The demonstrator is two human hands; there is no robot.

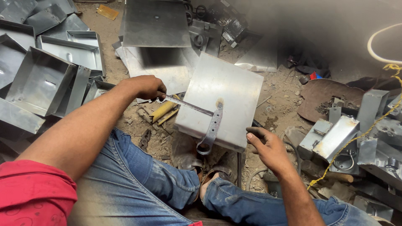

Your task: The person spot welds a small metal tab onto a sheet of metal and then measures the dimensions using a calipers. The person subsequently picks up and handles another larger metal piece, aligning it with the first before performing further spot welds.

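My left hand (145,86) is closed around the end of a thin metal rod (188,105). The rod's far end touches a flat perforated metal strap (212,127) lying on a square steel sheet (234,90). A dark scorch mark sits where rod and strap meet. The strap ends in a ring near the sheet's front edge. My right hand (268,146) rests at the sheet's front right corner, fingers curled, touching or steadying its edge. My legs in blue jeans and sandalled feet lie below the sheet.
Several folded steel trays (39,81) are heaped at the left. More flat sheets (155,25) lie at the back. Small metal boxes with ring handles (337,138) crowd the right, crossed by a yellow cord (360,136). A yellow-handled tool (162,111) lies on the dirt floor.
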